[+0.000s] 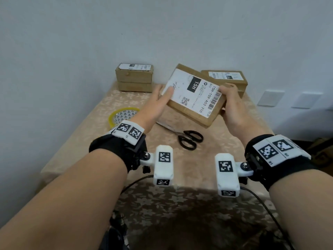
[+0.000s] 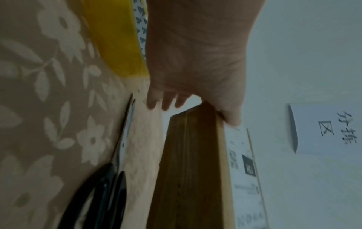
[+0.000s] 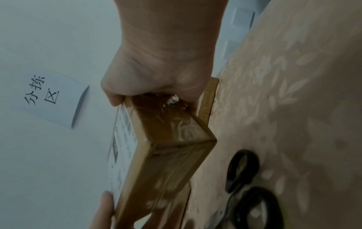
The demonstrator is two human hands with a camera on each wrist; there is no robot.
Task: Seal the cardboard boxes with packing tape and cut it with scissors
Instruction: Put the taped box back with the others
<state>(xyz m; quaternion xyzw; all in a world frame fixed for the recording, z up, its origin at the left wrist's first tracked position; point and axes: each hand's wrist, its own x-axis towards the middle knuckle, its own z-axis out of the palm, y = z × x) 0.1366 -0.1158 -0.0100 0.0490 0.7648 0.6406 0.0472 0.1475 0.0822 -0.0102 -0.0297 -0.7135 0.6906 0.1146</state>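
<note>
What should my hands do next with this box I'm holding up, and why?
Probably lower the box flat onto the table. Both the left hand and right hand hold it tilted in the air, while the tape roll and scissors lie untouched, so a hand must be freed.

I log: brown box (image 1: 195, 105) with white label; yellow tape roll (image 1: 122, 115); black-handled scissors (image 1: 189, 139); beige floral table (image 1: 90, 134) cloth.
</note>
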